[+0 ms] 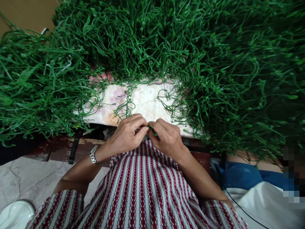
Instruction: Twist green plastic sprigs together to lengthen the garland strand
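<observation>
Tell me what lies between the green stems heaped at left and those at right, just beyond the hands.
In the head view, a pale floral-patterned surface lies there, with some thin green stems strewn over it.

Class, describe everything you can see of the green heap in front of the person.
The green heap is a dense tangle of thin, curling, glossy strands, many ending in small knobs, with some flat blades; whether plant or plastic, I cannot tell. It spreads across the left, far side and right, around a pale floral cloth, its loose strands straggling onto the cloth.
</observation>
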The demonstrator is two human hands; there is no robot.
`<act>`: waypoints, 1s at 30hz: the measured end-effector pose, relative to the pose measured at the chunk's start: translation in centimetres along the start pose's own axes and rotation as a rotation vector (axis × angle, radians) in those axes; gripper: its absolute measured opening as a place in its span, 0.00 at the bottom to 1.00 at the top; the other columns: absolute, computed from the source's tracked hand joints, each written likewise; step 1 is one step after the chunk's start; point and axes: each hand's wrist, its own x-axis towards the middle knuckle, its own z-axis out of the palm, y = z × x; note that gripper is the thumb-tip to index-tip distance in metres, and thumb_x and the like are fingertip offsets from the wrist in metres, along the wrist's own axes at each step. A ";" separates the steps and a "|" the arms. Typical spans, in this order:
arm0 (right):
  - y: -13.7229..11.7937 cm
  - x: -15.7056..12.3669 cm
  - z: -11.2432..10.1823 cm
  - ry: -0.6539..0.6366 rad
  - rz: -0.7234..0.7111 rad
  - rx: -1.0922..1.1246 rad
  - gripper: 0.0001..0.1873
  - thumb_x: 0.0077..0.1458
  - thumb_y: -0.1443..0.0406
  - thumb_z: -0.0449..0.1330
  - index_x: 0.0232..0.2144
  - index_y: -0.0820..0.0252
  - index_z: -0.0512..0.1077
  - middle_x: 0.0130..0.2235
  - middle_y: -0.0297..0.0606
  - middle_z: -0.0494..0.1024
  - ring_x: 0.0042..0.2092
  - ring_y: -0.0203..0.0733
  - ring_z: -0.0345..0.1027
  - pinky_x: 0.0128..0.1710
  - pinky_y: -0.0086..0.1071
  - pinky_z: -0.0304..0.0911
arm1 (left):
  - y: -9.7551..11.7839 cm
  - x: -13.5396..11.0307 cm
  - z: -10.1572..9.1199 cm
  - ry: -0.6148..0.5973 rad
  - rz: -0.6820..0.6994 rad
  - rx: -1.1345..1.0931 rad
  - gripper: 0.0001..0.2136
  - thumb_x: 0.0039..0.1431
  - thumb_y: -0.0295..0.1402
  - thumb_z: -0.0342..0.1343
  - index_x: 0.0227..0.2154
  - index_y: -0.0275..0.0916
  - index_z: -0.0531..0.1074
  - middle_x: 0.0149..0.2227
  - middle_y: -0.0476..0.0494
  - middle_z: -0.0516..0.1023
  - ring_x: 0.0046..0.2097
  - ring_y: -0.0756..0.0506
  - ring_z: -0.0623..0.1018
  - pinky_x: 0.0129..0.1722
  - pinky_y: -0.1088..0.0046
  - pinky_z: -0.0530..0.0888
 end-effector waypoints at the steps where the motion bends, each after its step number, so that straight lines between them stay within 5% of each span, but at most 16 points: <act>1: 0.0 0.0 0.0 0.001 -0.006 -0.018 0.07 0.56 0.69 0.52 0.36 0.64 0.69 0.26 0.35 0.68 0.27 0.34 0.59 0.26 0.27 0.55 | -0.1 0.1 -0.1 -0.025 -0.023 -0.007 0.04 0.55 0.26 0.51 0.26 0.35 0.66 0.26 0.49 0.68 0.29 0.52 0.67 0.30 0.76 0.65; 11: 0.0 0.2 -1.2 -0.204 0.010 0.166 0.10 0.59 0.67 0.50 0.29 0.65 0.68 0.24 0.35 0.68 0.25 0.32 0.58 0.25 0.26 0.52 | -0.8 0.7 -1.4 -0.253 -0.073 -0.252 0.09 0.56 0.26 0.52 0.20 0.34 0.67 0.21 0.52 0.64 0.24 0.55 0.64 0.25 0.79 0.59; 17: 1.5 1.1 -1.3 -0.385 -0.082 0.772 0.09 0.56 0.69 0.54 0.28 0.67 0.71 0.23 0.35 0.70 0.25 0.29 0.60 0.26 0.23 0.55 | -0.8 1.1 -2.1 -0.436 0.083 -0.403 0.13 0.57 0.26 0.48 0.17 0.35 0.58 0.19 0.54 0.56 0.23 0.55 0.59 0.24 0.77 0.57; 25: 1.2 0.9 -0.1 -0.276 0.194 1.122 0.10 0.54 0.64 0.58 0.27 0.70 0.72 0.21 0.33 0.69 0.21 0.26 0.57 0.21 0.21 0.53 | -1.9 0.3 -1.5 -0.313 -0.074 -0.704 0.14 0.57 0.35 0.52 0.19 0.36 0.61 0.20 0.52 0.59 0.23 0.54 0.58 0.23 0.76 0.56; 30: 1.0 0.6 0.3 -0.379 0.176 1.412 0.10 0.52 0.64 0.60 0.25 0.68 0.73 0.22 0.35 0.72 0.23 0.28 0.62 0.24 0.22 0.59 | -1.4 0.3 -1.2 -0.442 -0.105 -0.866 0.14 0.56 0.38 0.52 0.19 0.36 0.66 0.21 0.49 0.65 0.23 0.52 0.63 0.24 0.74 0.61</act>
